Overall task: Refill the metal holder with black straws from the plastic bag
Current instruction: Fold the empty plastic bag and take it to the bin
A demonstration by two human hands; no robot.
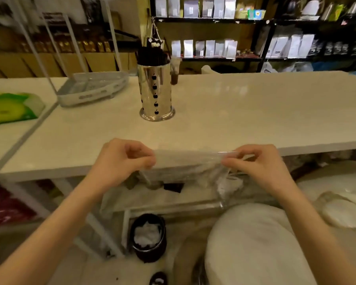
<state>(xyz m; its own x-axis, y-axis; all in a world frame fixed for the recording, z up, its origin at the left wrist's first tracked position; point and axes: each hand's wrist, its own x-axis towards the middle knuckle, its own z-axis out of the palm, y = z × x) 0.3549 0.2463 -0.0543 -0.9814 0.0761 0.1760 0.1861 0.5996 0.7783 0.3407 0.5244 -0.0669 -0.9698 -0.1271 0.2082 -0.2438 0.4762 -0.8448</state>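
Note:
A shiny metal holder [157,91] with small black apple cut-outs stands upright on the white counter [245,112]. Black straws [151,55] stick out of its top. Near the counter's front edge a clear plastic bag [189,163] is stretched flat between both hands. My left hand [123,159] pinches the bag's left end and my right hand [257,163] pinches its right end. The bag looks see-through, and I cannot make out any straws inside it. Its lower part hangs down below the counter edge.
A white plastic tray [93,88] sits on the counter left of the holder, and a green board [10,108] lies at far left. A brown drink cup [174,70] stands behind the holder. Below the counter are a black bin [147,237] and white sacks [253,243].

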